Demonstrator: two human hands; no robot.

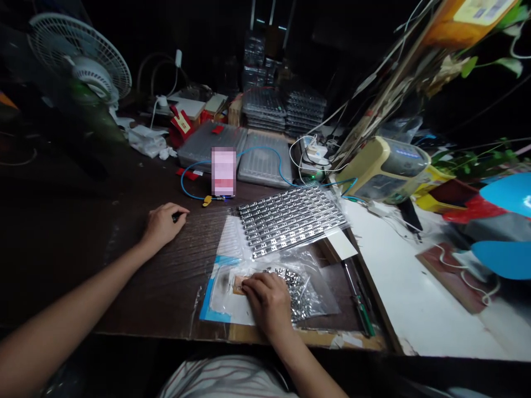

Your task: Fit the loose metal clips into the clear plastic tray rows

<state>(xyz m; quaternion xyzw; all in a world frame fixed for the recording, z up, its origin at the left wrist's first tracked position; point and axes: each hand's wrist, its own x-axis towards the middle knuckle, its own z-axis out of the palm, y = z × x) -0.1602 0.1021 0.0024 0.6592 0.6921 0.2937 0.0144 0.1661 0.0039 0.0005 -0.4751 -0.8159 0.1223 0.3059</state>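
Observation:
My left hand (162, 225) is closed above the left side of a clear ridged plastic tray (203, 235). Something small and dark shows between its thumb and fingers, too small to name. My right hand (271, 301) rests on a clear plastic bag (321, 282) that holds many small shiny metal parts (301, 296). Its fingertips are pressed together at the edge of a small orange-brown piece (239, 284); what they pinch, if anything, is hidden. Behind the bag lies a tray filled with rows of shiny metal parts (294, 215).
A phone with a blurred screen (224, 171) stands upright with a blue cable (265, 148). Stacked clear trays (265, 105) are at the back. A green-handled tool (365, 318) lies by the table's right edge. A fan (89, 66) stands left, a yellowish appliance (384, 168) right.

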